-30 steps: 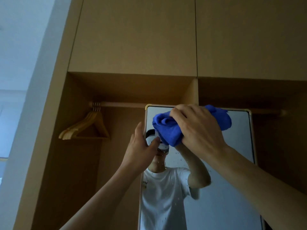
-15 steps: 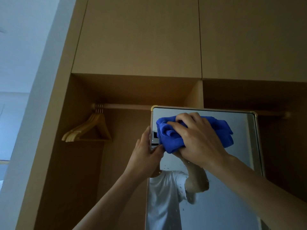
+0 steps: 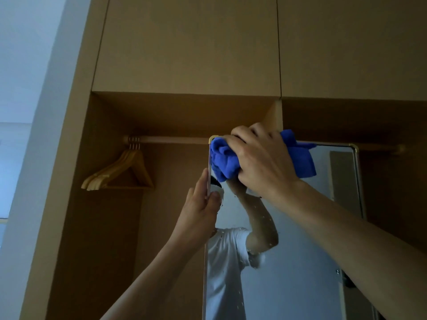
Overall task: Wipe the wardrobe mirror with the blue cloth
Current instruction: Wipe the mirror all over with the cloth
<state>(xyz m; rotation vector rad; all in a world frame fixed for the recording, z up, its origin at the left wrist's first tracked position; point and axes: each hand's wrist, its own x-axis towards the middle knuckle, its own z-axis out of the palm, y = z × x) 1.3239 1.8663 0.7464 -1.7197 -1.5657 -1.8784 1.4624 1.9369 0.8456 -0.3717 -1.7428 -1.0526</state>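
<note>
While the right hand (image 3: 261, 162) bunched the blue cloth (image 3: 227, 160) in curled fingers against the top left corner of the wardrobe mirror (image 3: 300, 250), the left hand (image 3: 198, 211) pinched the mirror's left edge, thumb on the glass. Wiping well probably called for firm, overlapping passes down through the droplets (image 3: 254, 218), with that edge held steady. The mirror's lower part was cut off, and the cloth's contact face was hidden.
</note>
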